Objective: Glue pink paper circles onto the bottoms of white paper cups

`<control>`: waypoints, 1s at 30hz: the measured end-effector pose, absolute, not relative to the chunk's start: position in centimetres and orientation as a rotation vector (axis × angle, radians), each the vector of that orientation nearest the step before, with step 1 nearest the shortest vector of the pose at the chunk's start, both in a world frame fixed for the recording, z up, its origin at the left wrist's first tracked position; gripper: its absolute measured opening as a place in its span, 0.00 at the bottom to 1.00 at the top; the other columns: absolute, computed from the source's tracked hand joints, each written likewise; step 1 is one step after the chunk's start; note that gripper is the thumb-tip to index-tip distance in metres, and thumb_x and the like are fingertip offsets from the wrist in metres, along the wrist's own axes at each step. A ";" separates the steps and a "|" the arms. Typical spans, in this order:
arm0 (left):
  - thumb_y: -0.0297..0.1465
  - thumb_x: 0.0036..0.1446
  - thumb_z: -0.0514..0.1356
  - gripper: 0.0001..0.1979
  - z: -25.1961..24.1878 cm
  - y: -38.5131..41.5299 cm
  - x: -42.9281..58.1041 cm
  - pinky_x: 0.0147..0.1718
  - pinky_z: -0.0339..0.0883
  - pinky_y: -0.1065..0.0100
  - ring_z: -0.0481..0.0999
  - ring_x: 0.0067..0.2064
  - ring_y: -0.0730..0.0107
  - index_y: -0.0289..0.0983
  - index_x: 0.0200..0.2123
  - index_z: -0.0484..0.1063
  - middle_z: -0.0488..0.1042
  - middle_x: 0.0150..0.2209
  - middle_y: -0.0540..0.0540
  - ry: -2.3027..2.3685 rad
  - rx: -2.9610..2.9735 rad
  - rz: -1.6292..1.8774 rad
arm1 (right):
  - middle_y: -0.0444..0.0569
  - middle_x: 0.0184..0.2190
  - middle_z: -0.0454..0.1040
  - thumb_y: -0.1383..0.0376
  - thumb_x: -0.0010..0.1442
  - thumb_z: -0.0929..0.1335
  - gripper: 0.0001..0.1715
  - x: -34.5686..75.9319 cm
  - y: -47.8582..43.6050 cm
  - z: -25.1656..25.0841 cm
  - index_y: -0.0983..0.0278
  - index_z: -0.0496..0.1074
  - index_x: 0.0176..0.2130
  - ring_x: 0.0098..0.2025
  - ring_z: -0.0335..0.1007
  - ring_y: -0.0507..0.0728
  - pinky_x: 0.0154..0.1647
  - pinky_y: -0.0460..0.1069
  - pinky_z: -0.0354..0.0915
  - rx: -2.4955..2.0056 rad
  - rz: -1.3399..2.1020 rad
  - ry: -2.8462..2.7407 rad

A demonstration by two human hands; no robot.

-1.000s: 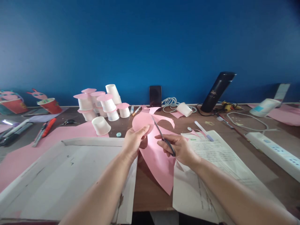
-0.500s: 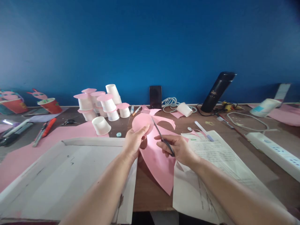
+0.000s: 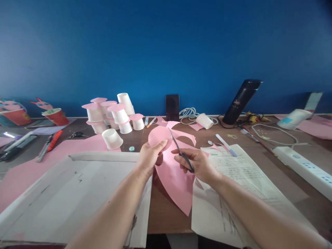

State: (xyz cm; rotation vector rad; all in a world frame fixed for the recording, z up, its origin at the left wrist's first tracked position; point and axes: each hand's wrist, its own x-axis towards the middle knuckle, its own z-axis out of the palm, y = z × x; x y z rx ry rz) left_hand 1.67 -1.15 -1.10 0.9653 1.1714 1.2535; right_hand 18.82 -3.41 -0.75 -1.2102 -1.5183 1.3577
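Between thumb and fingers, my left hand [image 3: 151, 154] pinches a rounded piece of pink paper [image 3: 157, 135]. My right hand [image 3: 198, 166] grips dark-handled scissors [image 3: 181, 152], whose blades lie along the right edge of that rounded piece. A curved pink strip [image 3: 185, 134] spreads to the right of the blades. Beneath both hands lies a larger pink paper offcut [image 3: 178, 190], pointed at its near end. Whether the strip and the offcut are joined to the held piece I cannot tell.
White paper cups [image 3: 120, 116] topped with pink paper stand stacked at the back left; one cup [image 3: 112, 139] sits nearer. A phone [image 3: 172, 108] leans on the blue wall. A black flask [image 3: 241, 102], a power strip [image 3: 306, 169], printed sheets [image 3: 233, 173] and a white tray-like sheet [image 3: 98, 186] surround the hands.
My left hand and the rounded pink piece have shifted slightly right. The scissors moved a little with them, and the curved strip also sits slightly further right.
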 end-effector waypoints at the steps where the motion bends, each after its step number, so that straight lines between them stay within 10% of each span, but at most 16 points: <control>1: 0.45 0.43 0.67 0.22 -1.1 -1.1 1.7 0.13 0.44 0.72 0.54 0.12 0.79 0.37 0.17 0.60 0.56 0.13 0.54 1.166 0.962 1.253 | 0.40 0.16 0.65 0.49 0.50 0.72 0.30 18.8 -3.4 -0.7 0.68 0.75 0.45 0.18 0.61 0.47 0.20 0.43 0.59 -1.213 1.355 -1.520; 30: 0.46 0.37 0.69 0.22 -0.8 -1.1 1.7 0.17 0.51 0.73 0.61 0.18 0.79 0.34 0.22 0.68 0.65 0.17 0.52 1.184 0.888 1.358 | 0.40 0.17 0.64 0.50 0.51 0.72 0.30 18.8 -3.6 -0.5 0.68 0.75 0.46 0.19 0.60 0.48 0.20 0.45 0.61 -1.183 1.357 -1.513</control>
